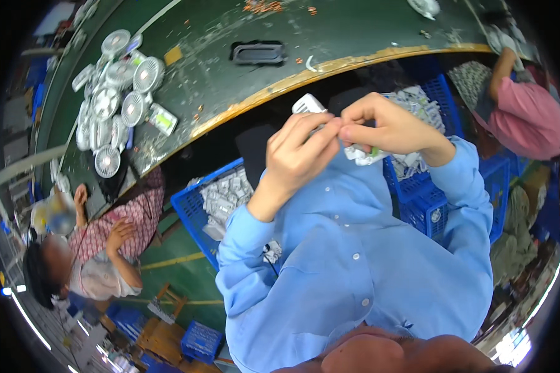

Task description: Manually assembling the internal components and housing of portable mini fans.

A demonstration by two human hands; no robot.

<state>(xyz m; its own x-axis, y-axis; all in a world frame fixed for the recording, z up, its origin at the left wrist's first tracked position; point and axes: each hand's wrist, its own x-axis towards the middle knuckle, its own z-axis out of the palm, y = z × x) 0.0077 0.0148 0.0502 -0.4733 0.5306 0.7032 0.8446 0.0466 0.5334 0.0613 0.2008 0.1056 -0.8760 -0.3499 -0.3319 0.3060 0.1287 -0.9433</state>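
Observation:
Above my lap, both hands meet at the fingertips near the table's edge. My left hand [298, 149] is closed around a white plastic piece with slots [305, 104], whose end sticks out past the fingers. My right hand [389, 127] is pinched, its thumb and forefinger touching the left fingertips. What lies in that pinch is too small to make out. Just below the right fingers shows a white part with a green spot [364, 155]; whether a hand holds it, I cannot tell.
Small white fans [134, 109] are heaped on the green table [211, 87], left of a black tray [258, 53]. Blue crates [186, 202] of white parts flank me. One person [106, 248] sits at left, another in a pink top [529, 115] at far right.

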